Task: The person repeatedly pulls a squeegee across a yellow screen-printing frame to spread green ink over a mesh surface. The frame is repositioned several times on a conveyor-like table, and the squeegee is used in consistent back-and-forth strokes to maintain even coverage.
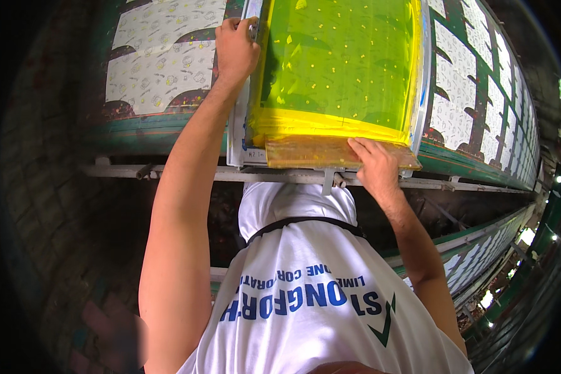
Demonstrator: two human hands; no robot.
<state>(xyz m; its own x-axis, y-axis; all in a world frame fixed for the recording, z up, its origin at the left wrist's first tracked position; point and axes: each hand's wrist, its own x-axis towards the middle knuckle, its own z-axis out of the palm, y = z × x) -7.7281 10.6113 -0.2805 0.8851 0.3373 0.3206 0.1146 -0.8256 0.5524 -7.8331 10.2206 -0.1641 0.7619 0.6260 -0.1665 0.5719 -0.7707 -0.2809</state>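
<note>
A screen-printing frame (239, 128) with pale metal sides lies on the green table ahead of me. Its mesh (336, 68) is yellow-green with small light flecks, and yellow tape (330, 123) runs along its edges. My left hand (237, 51) is closed around the frame's left side rail, fingers curled over it. At the near end of the frame sits a squeegee (311, 153) with a wide amber-brown board. Over the right part of that board my right hand (377, 167) is closed, fingertips on its far side. The squeegee's lower edge is hidden.
White printed sheets (162, 78) lie on the table left of the frame, and more sheets (454, 87) run down its right side. A metal rail (187, 172) with small stops follows the near table edge, close to my waist. Another table (480, 255) with sheets stands behind at right.
</note>
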